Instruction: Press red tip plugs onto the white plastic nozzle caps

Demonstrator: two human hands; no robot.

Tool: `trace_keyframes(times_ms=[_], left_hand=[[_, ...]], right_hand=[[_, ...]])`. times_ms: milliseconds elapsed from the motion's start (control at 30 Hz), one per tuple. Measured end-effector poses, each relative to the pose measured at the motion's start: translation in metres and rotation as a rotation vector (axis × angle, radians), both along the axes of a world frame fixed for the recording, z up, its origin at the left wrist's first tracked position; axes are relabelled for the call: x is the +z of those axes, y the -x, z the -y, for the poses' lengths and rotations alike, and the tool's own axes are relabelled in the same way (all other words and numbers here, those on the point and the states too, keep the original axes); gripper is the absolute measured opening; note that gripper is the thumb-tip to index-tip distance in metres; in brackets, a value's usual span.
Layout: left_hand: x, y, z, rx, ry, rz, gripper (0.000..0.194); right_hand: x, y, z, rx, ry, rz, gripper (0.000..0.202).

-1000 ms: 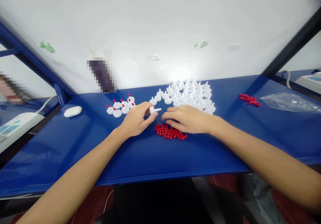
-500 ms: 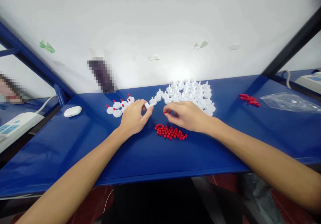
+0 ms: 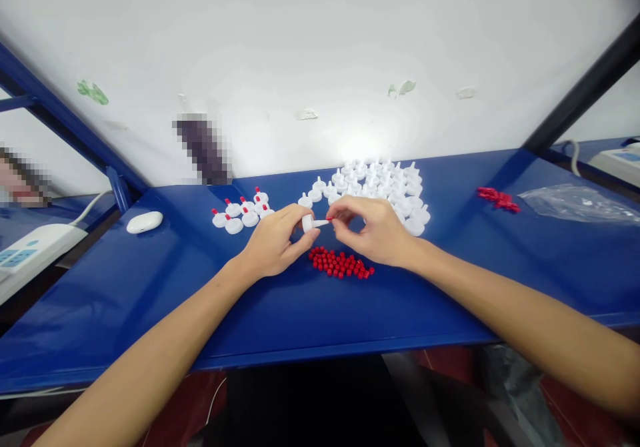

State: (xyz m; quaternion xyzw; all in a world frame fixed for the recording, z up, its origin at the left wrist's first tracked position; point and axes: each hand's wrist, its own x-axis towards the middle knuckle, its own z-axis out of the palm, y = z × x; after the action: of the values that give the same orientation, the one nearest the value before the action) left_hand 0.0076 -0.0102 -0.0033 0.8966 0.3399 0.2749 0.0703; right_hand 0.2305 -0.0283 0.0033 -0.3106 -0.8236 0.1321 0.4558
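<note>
My left hand (image 3: 275, 241) is closed on a white nozzle cap (image 3: 309, 223), whose thin spout points right. Between thumb and forefinger of my right hand (image 3: 373, 230) is a small red tip cap (image 3: 329, 219), right at the end of that spout. Whether it sits over the spout or just touches it, I cannot tell. Below the hands lies a pile of loose red tip caps (image 3: 337, 264). White nozzle caps with bare spouts (image 3: 370, 190) stand grouped behind my right hand, which hides some. Left of my left hand are several nozzle caps with red tips (image 3: 233, 225).
On the blue table (image 3: 280, 320) a white earbud case (image 3: 145, 223) lies at left, near a power strip (image 3: 37, 257). To the right are red pieces (image 3: 498, 199) and a clear plastic bag (image 3: 575, 204). A white wall stands behind.
My left hand has moved right and turned the nozzle cap sideways, spout toward my right hand. The red tip cap in my right hand now meets the spout's end.
</note>
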Motion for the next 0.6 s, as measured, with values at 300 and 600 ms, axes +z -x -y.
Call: trace_keyframes(times_ms=[300,600], left_hand=[[0.0005,0.0004,-0.0003,-0.027,0.014,0.020,0.026],[0.0001,0.0034,-0.0010,-0.034,-0.005,0.044,0.022]], right_hand=[[-0.0024,0.0003,0.0010,-0.005,0.006,0.076,0.011],[-0.0007,-0.0034,-0.0009,-0.030,0.054,0.232,0.016]])
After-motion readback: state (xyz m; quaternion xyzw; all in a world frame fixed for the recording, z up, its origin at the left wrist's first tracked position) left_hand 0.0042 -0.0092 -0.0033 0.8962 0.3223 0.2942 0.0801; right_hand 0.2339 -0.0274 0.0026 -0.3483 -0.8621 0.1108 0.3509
